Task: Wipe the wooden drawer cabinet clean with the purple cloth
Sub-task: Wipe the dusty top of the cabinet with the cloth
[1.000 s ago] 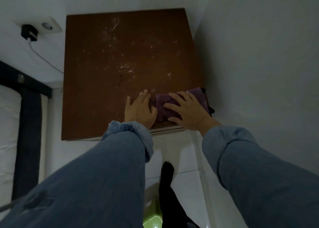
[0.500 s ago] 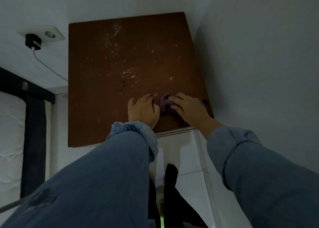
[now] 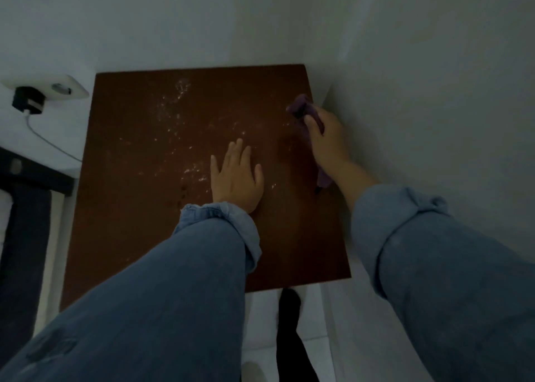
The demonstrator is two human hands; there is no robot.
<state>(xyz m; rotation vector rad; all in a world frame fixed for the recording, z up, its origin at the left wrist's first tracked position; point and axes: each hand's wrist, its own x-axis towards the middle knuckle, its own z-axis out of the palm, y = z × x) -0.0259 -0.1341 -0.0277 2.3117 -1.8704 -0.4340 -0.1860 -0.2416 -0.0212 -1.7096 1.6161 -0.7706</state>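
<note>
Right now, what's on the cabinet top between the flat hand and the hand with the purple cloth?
In the head view, only bare brown cabinet top lies between the left hand and the right hand holding the purple cloth; the white specks sit mostly further left.

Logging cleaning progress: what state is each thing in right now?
Cabinet top: still speckled white in the middle.
Cloth: bunched, at the right edge by the wall.
Right hand: grips the cloth.
Left hand: flat on the top.
Charger: plugged in.
</note>
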